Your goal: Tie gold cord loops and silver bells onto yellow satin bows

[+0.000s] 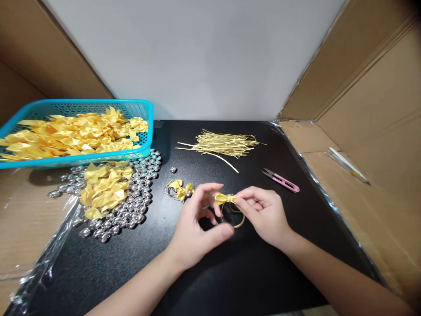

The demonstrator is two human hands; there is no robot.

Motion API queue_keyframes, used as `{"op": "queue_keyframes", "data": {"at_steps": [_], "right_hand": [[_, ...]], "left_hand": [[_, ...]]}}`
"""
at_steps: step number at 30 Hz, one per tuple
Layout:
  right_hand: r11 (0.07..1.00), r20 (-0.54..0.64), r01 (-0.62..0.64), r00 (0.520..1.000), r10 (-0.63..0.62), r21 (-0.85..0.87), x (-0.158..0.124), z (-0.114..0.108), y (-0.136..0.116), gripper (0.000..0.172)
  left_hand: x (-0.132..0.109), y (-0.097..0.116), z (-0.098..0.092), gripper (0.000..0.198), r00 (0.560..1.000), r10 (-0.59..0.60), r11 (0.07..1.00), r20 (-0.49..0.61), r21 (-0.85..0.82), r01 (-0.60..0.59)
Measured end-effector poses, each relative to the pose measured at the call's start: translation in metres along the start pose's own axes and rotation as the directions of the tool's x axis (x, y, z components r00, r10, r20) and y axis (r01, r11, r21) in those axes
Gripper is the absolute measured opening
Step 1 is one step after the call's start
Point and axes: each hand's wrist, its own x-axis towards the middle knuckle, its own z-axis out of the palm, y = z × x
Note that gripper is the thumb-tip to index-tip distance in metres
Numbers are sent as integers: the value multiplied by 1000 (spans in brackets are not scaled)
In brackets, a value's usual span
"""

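Note:
Between my two hands is a yellow ribbon bow (225, 199) with a loop of gold cord (241, 223) hanging below it. My right hand (263, 213) pinches the bow's right end between thumb and fingers. Thumb and fingers spread apart, my left hand (200, 224) curves around the left side of the bow and loop; whether a fingertip touches them I cannot tell. Just beyond my left hand lie finished-looking yellow bows (179, 189) with cord loops and silver bells. A single silver bell (173, 170) rests a little farther back.
A turquoise basket (149, 131) full of yellow bows stands at the back left. Before it, more yellow bows (105, 188) lie among many silver bells (131, 217). Gold cords (226, 144) are piled at the back; pink thread snips (286, 182) lie right. A white-handled cutter (348, 164) rests on cardboard.

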Motion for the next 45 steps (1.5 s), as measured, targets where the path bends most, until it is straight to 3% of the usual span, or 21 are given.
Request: {"op": "queue_keyframes", "data": {"at_steps": [3,11,14,17,20,22,24,30,34,37,40,45], "right_hand": [[989,-29,144,989,-144,-23,-1,0,0,8],[932,24,352,936,-351,-88,2,-8,-2,10],[928,46,362,932,-359,-91,3,-9,-5,11],[934,45,342,940,-339,-99,3,-8,-7,10],[948,47,298,955,-294,-115,2,-7,-5,10],[955,56,271,962,-266,-118,1,-6,-4,10],[959,67,260,965,-253,-115,0,-5,-3,10],[950,123,297,951,-285,-95,4,-9,-7,12],[957,203,268,949,-242,-110,5,-13,-10,11],[938,179,287,951,-253,-197,3,-12,-11,8],[915,144,330,942,-303,-234,2,-9,-10,10],[903,110,360,933,-343,-232,3,-7,-11,10]], "left_hand": [[-1,2,1,64,998,59,986,7,154,-59],[1,7,-1,26,949,312,867,40,396,-302],[0,7,-3,19,954,297,884,24,370,-285],[0,6,-6,14,979,203,949,2,247,-198],[2,6,-7,25,996,82,990,-37,120,-77],[4,8,-7,28,998,23,994,-55,108,-17],[6,11,-4,17,999,3,984,-39,181,4],[7,15,1,3,986,168,877,3,456,-151],[6,14,0,9,937,345,755,51,578,-309],[6,15,0,12,903,422,695,76,613,-376],[6,15,0,12,906,415,706,80,600,-376],[5,13,0,10,958,285,824,37,502,-264]]}}
